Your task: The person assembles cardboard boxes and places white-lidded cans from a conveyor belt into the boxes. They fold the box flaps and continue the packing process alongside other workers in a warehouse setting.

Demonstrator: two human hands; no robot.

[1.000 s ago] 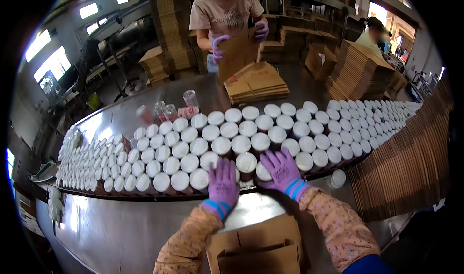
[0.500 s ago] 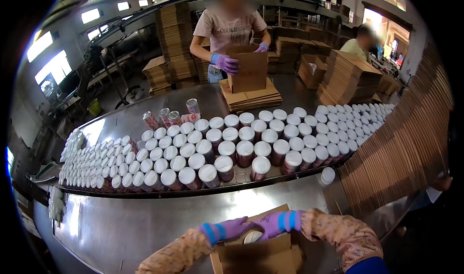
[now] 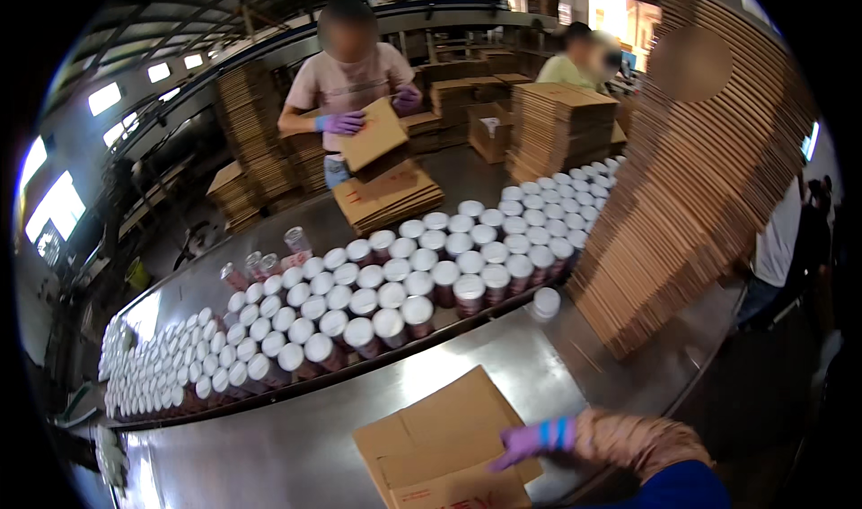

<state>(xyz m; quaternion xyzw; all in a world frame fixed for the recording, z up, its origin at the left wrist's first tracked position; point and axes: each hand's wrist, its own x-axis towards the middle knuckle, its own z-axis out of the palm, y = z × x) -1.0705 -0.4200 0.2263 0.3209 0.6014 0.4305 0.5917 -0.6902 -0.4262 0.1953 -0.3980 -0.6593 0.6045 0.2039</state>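
Note:
My right hand (image 3: 528, 442), in a purple glove with blue bands at the wrist, is at the right edge of a brown cardboard box (image 3: 431, 428). Its thumb and a finger reach over the cardboard and grip that edge; the other fingers are hidden. Red print shows on the box's near panel, cut off by the lower rim of the picture. The can seen earlier does not show. My left hand is out of view. Beyond the box stand rows of white-lidded cans (image 3: 364, 302).
One lone white-lidded can (image 3: 546, 304) stands near a tall leaning stack of flat cartons (image 3: 682, 177) at the right. Across the metal table (image 3: 269, 437), a gloved co-worker handles a box (image 3: 373, 136) over more flat cartons (image 3: 391, 199).
The view has swung right. My left hand has left the picture, and my right hand now grips the box's edge. The can between my hands is out of sight. The co-worker's box has tilted.

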